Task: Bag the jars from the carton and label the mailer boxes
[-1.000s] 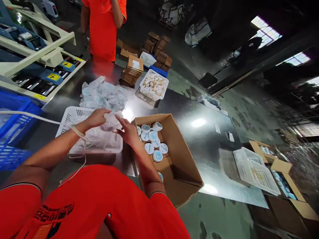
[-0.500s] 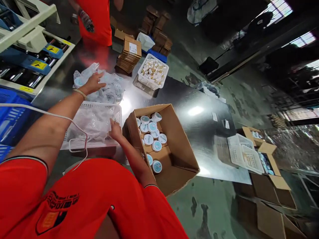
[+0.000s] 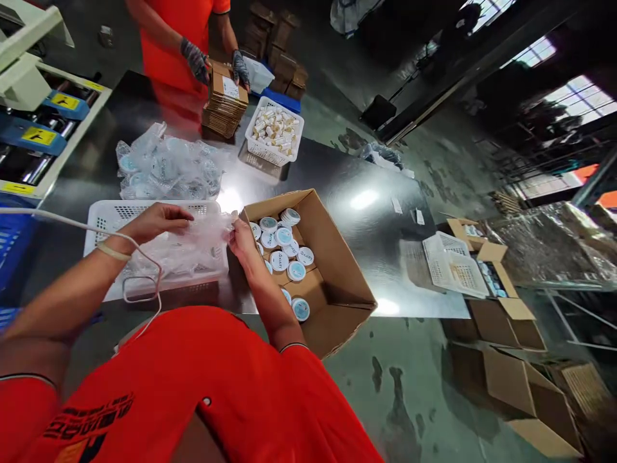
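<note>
A clear plastic bag (image 3: pixel 209 233) is stretched between my two hands, over a white basket (image 3: pixel 101 215) of similar bags. My right hand (image 3: pixel 242 239) pinches its right edge, beside the cardboard box. My left hand (image 3: pixel 161 220) is closed at the bag's left side, fingertips together; the plastic partly blurs into the pile beneath. Right of my hands, an open cardboard box (image 3: pixel 337 257) contains several round white jars (image 3: pixel 279 260) with printed or blue lids. Behind the basket lies a heap of plastic-wrapped jars (image 3: pixel 168 167).
A co-worker's gloved hands (image 3: pixel 195 61) grip a stack of flat cartons (image 3: pixel 224 103) across the table. A basket of small white-and-gold items (image 3: pixel 274 132) stands beside it. A white cable (image 3: pixel 72 220) crosses above my left forearm. A roller conveyor (image 3: pixel 48 141) is at left.
My left hand has come back from the wrapped heap to the basket. My right hand has lifted a plastic bag from the basket. The co-worker's hands have moved onto the carton stack.
</note>
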The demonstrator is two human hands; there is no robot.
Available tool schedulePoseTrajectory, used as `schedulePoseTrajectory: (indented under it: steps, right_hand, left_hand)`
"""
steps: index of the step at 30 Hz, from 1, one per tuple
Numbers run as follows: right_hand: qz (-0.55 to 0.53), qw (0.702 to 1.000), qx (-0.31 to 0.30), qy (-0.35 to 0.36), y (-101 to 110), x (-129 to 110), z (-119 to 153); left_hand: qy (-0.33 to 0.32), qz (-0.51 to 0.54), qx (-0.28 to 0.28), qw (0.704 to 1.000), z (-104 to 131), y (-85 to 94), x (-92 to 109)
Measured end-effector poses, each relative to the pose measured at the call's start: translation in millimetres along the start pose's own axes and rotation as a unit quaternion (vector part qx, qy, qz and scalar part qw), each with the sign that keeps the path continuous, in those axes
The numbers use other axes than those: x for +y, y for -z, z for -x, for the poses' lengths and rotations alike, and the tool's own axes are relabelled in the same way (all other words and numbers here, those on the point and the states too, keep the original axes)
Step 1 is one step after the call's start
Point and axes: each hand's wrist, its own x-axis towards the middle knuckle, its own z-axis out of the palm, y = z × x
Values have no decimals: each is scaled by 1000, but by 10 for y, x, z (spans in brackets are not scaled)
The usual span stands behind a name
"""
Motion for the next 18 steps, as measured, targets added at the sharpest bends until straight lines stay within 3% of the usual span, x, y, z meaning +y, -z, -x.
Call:
schedulePoseTrajectory:
  steps: [3, 6, 8, 10, 13, 15, 18]
  right_hand:
    - [-83, 996, 4, -30, 64, -110, 97]
    - [-71, 994, -57, -58, 114, -131, 248]
    - [-50, 988, -111, -92, 105, -71, 335]
    - [-35, 988, -117, -91, 69, 17, 380]
    - [-1, 999, -29, -16, 33, 102, 378]
    - [23, 999, 15, 20, 48, 97, 375]
    - [64, 997, 14, 35, 101, 32, 417]
  left_hand:
    - [-7, 57, 100, 993, 71, -221, -31]
    - [-28, 68, 180, 981, 115, -429, -3]
    - [-33, 57, 193, 979, 135, -577, 7]
    - [-26, 43, 185, 982, 154, -716, 6]
    - [-26, 14, 180, 983, 202, -841, 30]
    - [-77, -30, 194, 978, 246, -858, 82]
    - [-145, -108, 162, 970, 303, -855, 165]
